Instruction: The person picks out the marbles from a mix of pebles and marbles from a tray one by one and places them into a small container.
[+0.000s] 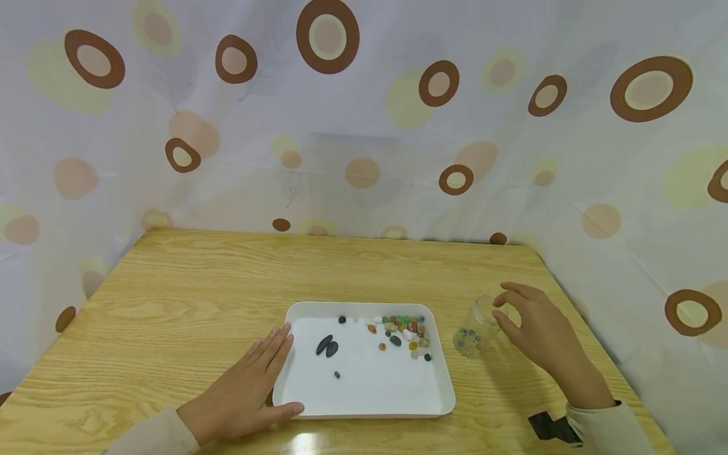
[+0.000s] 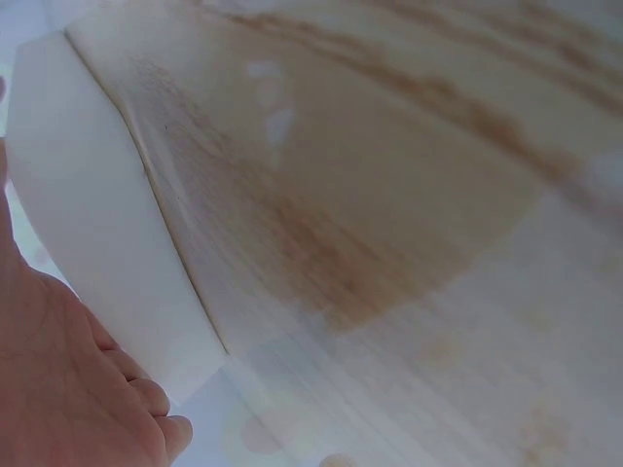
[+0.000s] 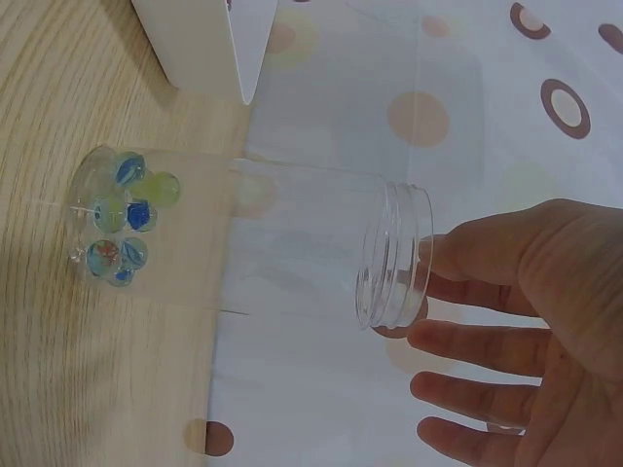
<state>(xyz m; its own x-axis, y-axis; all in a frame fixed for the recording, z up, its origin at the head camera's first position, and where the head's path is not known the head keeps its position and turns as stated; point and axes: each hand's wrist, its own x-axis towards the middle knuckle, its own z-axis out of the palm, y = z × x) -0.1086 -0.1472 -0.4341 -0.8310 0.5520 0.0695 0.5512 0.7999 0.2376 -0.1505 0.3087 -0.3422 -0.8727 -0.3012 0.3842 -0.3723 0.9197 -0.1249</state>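
My left hand (image 1: 247,382) rests against the left side of a white rectangular tray (image 1: 370,392), fingers straight along its wall and thumb over the near edge. Polished stones lie in the tray: a colourful cluster (image 1: 406,327) in the far right corner, a pair of long black stones (image 1: 325,345) and several loose ones. A clear jar (image 3: 302,224) without a lid stands upright to the tray's right. Glass marbles (image 3: 125,214) lie on its bottom. At the jar's mouth is my right hand (image 1: 537,325), thumb and forefinger bent over the rim, other fingers extended, nothing visible between them.
The wooden table (image 1: 188,297) extends around the tray and jar. A patterned cloth (image 1: 364,208) hangs behind it and along both sides. Black tape (image 1: 548,426) shows by the right sleeve.
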